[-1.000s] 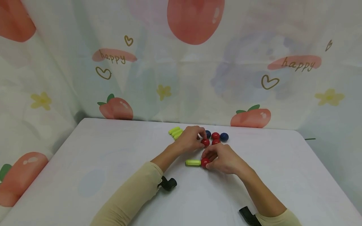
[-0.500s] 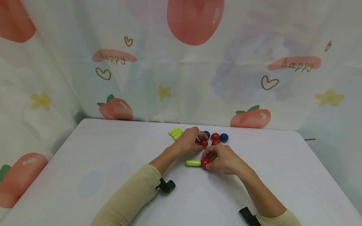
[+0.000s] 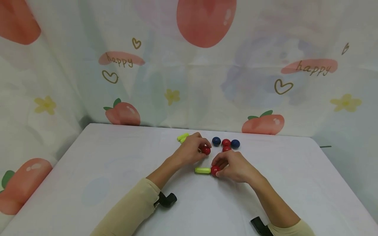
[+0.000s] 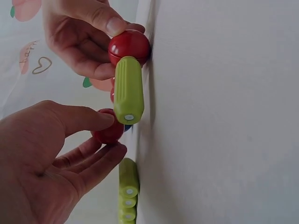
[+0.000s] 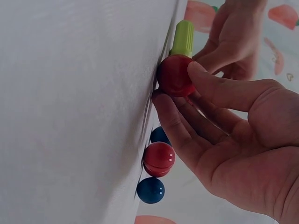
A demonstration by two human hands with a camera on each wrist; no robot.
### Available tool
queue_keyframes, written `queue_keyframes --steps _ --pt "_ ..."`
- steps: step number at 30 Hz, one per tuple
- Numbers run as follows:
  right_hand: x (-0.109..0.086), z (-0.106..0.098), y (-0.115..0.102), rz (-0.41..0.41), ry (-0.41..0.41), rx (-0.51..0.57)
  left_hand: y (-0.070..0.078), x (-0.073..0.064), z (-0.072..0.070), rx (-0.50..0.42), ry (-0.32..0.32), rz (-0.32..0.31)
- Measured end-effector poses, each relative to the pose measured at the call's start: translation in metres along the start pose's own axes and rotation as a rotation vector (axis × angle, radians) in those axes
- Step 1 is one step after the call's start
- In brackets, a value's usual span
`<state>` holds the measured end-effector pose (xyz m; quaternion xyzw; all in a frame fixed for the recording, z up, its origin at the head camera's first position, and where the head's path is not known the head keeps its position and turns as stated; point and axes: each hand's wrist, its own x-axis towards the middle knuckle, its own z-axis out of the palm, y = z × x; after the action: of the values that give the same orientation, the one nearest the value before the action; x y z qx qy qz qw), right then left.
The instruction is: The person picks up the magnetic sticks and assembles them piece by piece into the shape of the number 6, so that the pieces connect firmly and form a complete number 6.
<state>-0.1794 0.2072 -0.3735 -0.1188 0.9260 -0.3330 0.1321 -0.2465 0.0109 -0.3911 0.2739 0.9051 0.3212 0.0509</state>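
In the head view my right hand pinches a red ball between thumb and fingers. A lime-green ribbed rod is joined to that ball's left side and lies along the white table. Farther back, my left hand pinches a second red ball. From the left wrist view, thumb and fingertips sit on opposite sides of this ball, and a pale round tip shows on the end of the joined rod.
Behind the right hand, two blue balls and two red balls are grouped on the table. Several loose green rods lie side by side near the left hand, partly hidden by it in the head view. A printed curtain hangs behind the table's far edge.
My left hand has drawn the second red ball leftward, away from the blue ball and the group. The right hand stays in place on its ball and rod.
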Motion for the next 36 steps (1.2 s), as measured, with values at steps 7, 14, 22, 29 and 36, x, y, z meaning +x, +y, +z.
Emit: queue_keyframes --steps 7,14,22,29,36 --pt "-0.001 0.001 -0.002 0.004 0.011 -0.013 -0.004 -0.015 -0.010 -0.031 -0.008 -0.048" --pt "0.001 0.001 -0.002 0.017 0.001 -0.017 -0.011 -0.030 -0.020 -0.061 -0.007 -0.018" --pt "0.000 0.000 -0.002 0.004 -0.005 -0.016 -0.020 -0.044 -0.026 -0.042 -0.043 -0.055" --pt "-0.002 0.000 -0.002 0.018 0.005 -0.009 -0.021 -0.049 -0.031 -0.061 -0.154 -0.065" --pt "0.000 0.002 -0.002 0.016 0.006 -0.012 -0.025 -0.052 -0.031 -0.061 -0.186 -0.077"
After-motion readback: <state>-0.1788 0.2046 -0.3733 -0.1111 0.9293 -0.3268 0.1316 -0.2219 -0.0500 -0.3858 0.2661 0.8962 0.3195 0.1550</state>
